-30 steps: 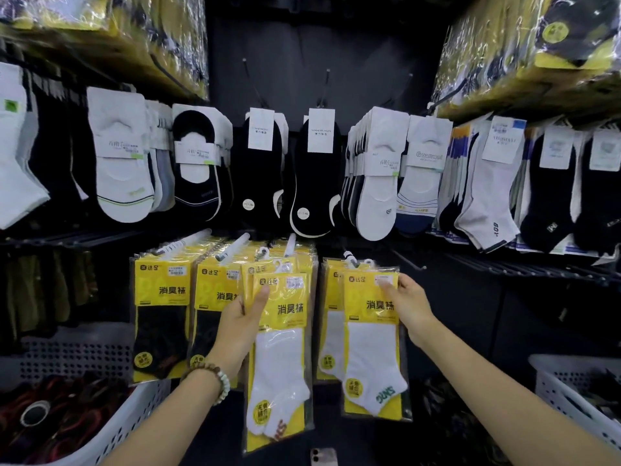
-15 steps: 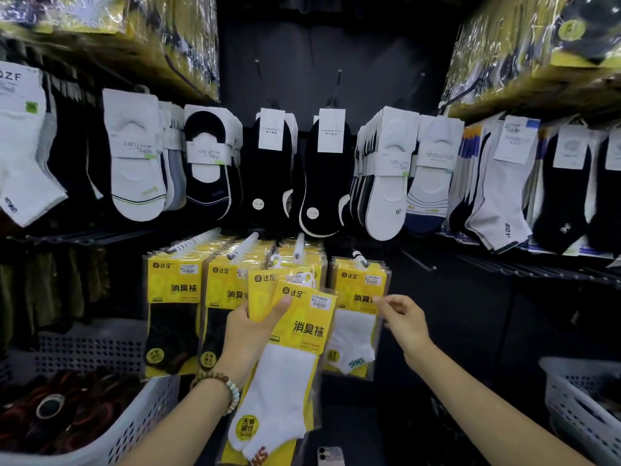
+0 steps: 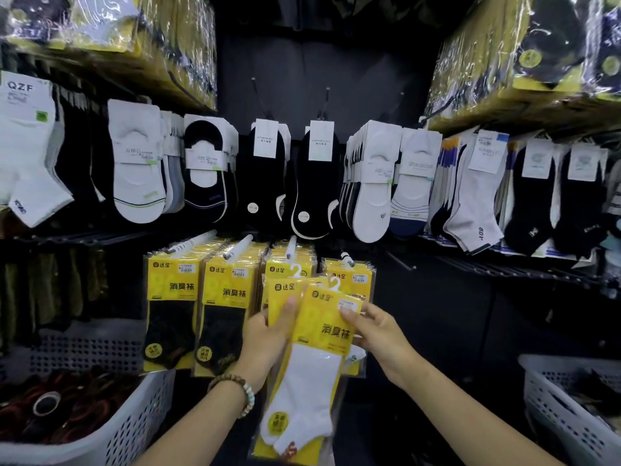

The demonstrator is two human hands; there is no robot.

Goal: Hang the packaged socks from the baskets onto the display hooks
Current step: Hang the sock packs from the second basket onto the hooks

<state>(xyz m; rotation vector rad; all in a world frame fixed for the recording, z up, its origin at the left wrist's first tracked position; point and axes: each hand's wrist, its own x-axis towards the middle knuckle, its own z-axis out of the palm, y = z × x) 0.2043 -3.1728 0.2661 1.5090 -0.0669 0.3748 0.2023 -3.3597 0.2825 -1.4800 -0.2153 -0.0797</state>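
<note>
Left grip (image 3: 268,334) clasps fanned packs (image 3: 282,289) low centre, just near of the hooks (image 3: 346,258). Right grip (image 3: 373,334) pinches front pack (image 3: 324,331) at its right edge. Slick film may slip, or its hanger (image 3: 333,283) may miss the hook tip.

We count two yellow-wrapped packs of white socks (image 3: 318,334) between our left hand (image 3: 268,336) and right hand (image 3: 378,334), four white display hooks (image 3: 239,246) above them, and two white perforated plastic baskets (image 3: 134,428), one outside each hand.

I face a dark wall panel (image 3: 353,68) in dim light, black wire racks (image 3: 504,269) running along both sides.
</note>
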